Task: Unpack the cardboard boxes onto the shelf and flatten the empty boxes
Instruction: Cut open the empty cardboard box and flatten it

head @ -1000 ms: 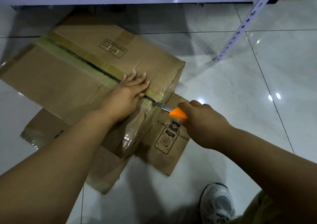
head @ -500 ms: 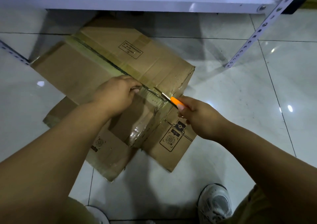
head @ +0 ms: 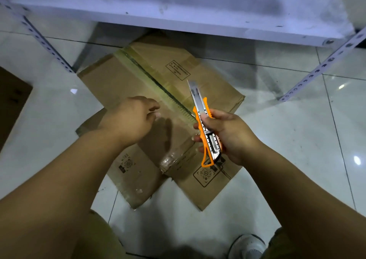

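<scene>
Off to the left a dark slab of another cardboard piece (head: 11, 100) lies at the edge of the tiled floor (head: 297, 139), and a perforated shelf leg (head: 37, 32) slants down beside it. The left hand (head: 130, 122), which a second ago lay flat on the cardboard box (head: 138, 76) to pin it, has lifted just clear of the seam; its fingers are loosely curled and hold nothing that I can see. The box itself sits on the floor, half under the white shelf (head: 178, 7), its near flaps splayed out and its taped seam (head: 158, 86) slit along its length.

To the right, the right hand (head: 227, 136) is wrapped firmly round the orange utility knife (head: 206, 132). The blade (head: 195, 94), which was buried in the seam's near end a moment back, is now drawn out and raised, pointing up and away over the box, touching nothing.

To my eye the cut is finished: with the tape parted, the panels should be free to fold down and press flat. That exposed blade wants retracting or setting aside first.
</scene>
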A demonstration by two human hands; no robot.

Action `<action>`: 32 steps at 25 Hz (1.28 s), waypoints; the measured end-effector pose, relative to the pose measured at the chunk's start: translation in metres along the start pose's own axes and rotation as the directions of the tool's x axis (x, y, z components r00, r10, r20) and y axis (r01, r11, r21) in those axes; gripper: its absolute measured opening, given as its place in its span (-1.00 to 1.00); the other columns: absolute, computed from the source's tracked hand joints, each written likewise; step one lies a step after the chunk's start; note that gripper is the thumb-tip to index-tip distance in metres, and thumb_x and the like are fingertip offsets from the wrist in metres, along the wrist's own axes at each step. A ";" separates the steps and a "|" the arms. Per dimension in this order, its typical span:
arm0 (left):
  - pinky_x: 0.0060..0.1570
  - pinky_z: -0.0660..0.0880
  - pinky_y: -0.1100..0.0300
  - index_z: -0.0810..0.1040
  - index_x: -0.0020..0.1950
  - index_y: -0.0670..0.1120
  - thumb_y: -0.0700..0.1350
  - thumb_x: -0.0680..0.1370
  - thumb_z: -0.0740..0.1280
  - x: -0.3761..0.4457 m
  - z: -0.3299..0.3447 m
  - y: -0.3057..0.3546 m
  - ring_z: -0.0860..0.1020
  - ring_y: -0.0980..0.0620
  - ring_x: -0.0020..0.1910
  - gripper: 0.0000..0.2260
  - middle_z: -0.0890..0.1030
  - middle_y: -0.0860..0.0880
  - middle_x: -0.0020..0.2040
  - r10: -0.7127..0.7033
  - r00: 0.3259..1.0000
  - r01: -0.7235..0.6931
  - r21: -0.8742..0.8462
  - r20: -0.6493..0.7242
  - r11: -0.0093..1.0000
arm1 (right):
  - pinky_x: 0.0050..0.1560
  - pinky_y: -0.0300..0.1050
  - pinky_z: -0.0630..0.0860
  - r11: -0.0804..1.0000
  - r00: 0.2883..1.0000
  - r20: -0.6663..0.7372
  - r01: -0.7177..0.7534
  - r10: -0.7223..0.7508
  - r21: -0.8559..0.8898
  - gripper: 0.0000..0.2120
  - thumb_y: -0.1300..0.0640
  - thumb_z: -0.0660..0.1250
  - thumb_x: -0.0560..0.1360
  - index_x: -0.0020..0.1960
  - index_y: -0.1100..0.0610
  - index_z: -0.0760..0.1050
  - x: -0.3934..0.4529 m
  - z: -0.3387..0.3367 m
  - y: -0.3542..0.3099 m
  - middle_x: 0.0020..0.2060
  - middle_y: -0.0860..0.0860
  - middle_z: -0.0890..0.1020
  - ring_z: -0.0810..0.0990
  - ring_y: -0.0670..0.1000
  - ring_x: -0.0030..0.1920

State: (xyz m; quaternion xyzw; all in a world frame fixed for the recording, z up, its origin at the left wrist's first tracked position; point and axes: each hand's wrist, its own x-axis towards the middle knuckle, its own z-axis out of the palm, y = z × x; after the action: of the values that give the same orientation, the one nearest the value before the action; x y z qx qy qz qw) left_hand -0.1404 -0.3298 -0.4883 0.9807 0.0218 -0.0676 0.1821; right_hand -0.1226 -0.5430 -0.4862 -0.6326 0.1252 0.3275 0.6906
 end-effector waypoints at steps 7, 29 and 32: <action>0.10 0.50 0.04 0.50 0.32 -0.03 -0.05 0.60 0.24 0.008 0.001 -0.004 0.51 -0.07 0.16 -0.71 0.55 -0.06 0.24 -0.035 0.998 0.033 0.052 0.047 0.998 | -0.48 -0.21 0.43 0.999 1.000 -0.013 0.007 -0.008 -0.045 -0.72 0.09 0.21 0.62 0.29 0.14 0.48 0.005 0.012 -0.006 -0.24 0.04 0.60 0.54 0.04 -0.42; 0.09 0.51 0.02 0.54 0.24 0.06 0.01 0.59 0.23 0.054 -0.047 0.013 0.53 -0.11 0.14 -0.75 0.58 -0.05 0.20 -0.199 0.973 0.214 0.134 -0.116 0.968 | 0.04 0.05 0.55 0.943 0.974 0.067 0.189 -0.215 0.274 -0.70 0.41 0.30 0.50 0.19 0.21 0.49 0.022 0.032 -0.056 -0.18 0.04 0.60 0.60 0.12 -0.09; 0.05 0.53 0.00 0.57 0.18 0.08 0.00 0.58 0.24 0.057 -0.059 0.008 0.56 -0.07 0.08 -0.79 0.60 -0.02 0.15 -0.227 0.956 0.235 0.019 -0.188 0.972 | -0.03 -0.01 0.55 0.936 0.966 0.058 0.227 -0.250 0.268 -0.69 0.29 0.34 0.50 0.24 0.17 0.50 0.028 0.036 -0.067 -0.05 0.15 0.63 0.60 0.08 -0.10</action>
State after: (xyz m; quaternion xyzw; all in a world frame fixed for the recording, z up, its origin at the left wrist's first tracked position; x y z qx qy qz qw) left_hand -0.0760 -0.3150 -0.4394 0.9770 0.1515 0.0022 0.1502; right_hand -0.0692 -0.4993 -0.4441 -0.5319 0.0576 0.2506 0.8068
